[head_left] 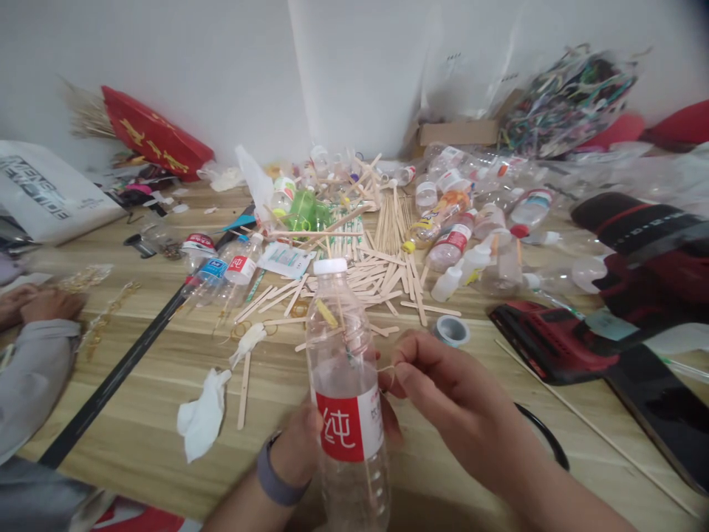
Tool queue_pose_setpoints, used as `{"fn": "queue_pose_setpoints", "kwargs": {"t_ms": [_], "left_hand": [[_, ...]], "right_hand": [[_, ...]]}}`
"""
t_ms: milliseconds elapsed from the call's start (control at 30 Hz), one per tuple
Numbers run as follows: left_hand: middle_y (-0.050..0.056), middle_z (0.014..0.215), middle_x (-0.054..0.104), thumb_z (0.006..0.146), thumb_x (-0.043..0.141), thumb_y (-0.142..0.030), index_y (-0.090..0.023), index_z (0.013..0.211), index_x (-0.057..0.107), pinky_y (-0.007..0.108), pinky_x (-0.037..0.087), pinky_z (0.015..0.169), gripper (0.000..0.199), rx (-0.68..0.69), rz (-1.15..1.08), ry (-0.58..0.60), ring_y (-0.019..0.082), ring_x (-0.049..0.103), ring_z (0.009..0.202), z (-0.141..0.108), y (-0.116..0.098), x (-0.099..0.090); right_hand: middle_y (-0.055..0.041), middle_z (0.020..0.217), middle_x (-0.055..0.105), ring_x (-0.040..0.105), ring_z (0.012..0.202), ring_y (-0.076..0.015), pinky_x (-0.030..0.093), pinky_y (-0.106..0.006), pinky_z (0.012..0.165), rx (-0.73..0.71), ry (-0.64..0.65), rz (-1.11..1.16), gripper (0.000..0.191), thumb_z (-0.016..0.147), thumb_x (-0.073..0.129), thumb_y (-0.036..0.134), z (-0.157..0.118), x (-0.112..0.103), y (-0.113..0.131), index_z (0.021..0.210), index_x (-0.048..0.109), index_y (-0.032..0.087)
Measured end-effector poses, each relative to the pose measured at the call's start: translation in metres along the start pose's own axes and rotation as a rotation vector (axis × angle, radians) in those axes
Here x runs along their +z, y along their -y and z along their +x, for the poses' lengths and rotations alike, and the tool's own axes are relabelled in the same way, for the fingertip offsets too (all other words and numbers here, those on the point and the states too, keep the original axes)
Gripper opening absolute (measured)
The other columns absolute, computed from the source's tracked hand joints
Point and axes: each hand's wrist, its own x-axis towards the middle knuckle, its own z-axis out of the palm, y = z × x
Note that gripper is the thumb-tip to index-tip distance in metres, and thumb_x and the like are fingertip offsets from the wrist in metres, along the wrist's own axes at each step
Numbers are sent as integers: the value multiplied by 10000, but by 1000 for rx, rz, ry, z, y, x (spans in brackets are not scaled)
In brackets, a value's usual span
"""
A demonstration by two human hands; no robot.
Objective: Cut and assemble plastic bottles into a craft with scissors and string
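1. Head view, nearest: a clear plastic bottle [348,488] with a white cap and red-and-white label stands upright at the lower middle; its base is out of frame, so I cannot tell whether it rests on the table [144,458].
2. The left hand [303,442], with a grey wristband [277,473], wraps round the bottle from behind, gripping it, its fingers partly hidden.
3. Just beside the bottle's right side, the right hand [443,395] pinches a thin pale strand [388,368] between thumb and forefinger.
4. To the left lie a crumpled white tissue [202,415] and a single flat stick [244,391]; to the right, a dark phone-like slab [665,414] lies near a red-and-black power drill [614,277].
5. A little beyond the right hand sits a grey roll of tape [451,330]. At the far left, another person's hand [52,304] rests near the table edge, blurred.
6. Behind the bottle, flat wooden sticks [365,279] lie in a loose heap, with more empty bottles on both sides.
7. Farthest, against the pale wall [360,66], are a red gold-lettered object [152,133], a cardboard box [457,133] and a bag of coloured strips [570,103].
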Motion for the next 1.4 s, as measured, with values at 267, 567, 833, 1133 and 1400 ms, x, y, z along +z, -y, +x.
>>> {"fn": "queue_pose_setpoints", "kwargs": {"t_ms": [267,567,833,1133,1400], "left_hand": [[49,774,724,529,792,-565,-143,976,701,271,469,615,621,31,-128,-42,198,657,657,-1,3,2],[52,832,723,577,760,-524,-172,1313,540,267,487,601,846,110,-191,-3,206,672,674,1,2,-2],[52,820,712,655,737,-534,-184,1212,629,275,480,627,667,354,-66,-135,194,652,683,2,-14,-2],[43,784,716,601,770,-545,-171,1313,569,290,472,621,829,394,-41,-220,197,637,648,5,-16,-2],[71,881,745,656,751,-509,-168,1227,635,275,517,699,675,435,-89,-187,204,684,753,5,-11,-7]], "right_hand": [[8,619,534,525,570,-136,439,-273,551,82,94,46,219,841,532,358,1,-2,5,692,485,205],[19,726,550,515,635,-104,415,-211,588,-212,-110,-524,144,902,498,211,-23,-6,-10,782,578,215],[-17,672,543,487,634,-139,362,-244,569,319,257,-351,472,953,346,555,-44,1,-60,729,544,189],[-1,717,582,375,538,-61,233,-212,516,629,476,237,589,776,592,716,-52,15,-88,911,655,147],[70,586,472,301,453,-35,206,-200,449,570,399,382,642,547,781,720,-53,16,-121,727,474,185]]}}
